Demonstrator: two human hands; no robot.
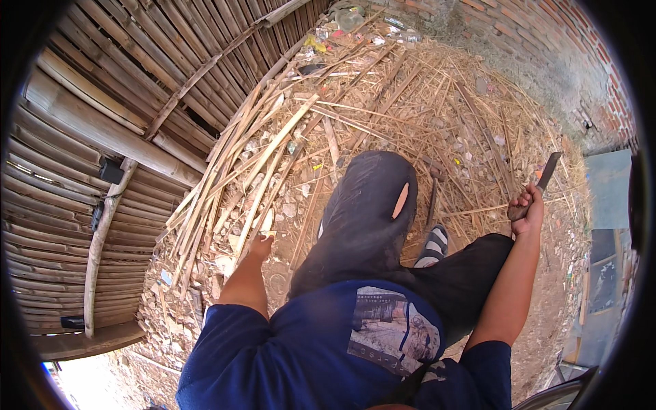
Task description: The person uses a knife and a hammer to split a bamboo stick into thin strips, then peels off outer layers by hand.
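Note:
My right hand (527, 212) is out to the right beyond my knee, its fingers wrapped round the handle of a machete. The dark blade of the machete (549, 171) points up and away. Low on the left, my left hand (260, 247) reaches down beside a pile of split bamboo strips (273, 152). Its fingers look closed at a small pale piece, too small to name. One long pale strip runs from near that hand toward the far side. A hammer-like tool (432, 190) with a dark handle lies between my legs.
A bamboo slat wall (102, 140) rises on the left, with a brick wall (533, 48) at the far right. Straw, stones and scraps cover the ground. Grey-blue sheets (607, 198) stand at the right edge. Plastic litter (348, 20) lies in the far corner.

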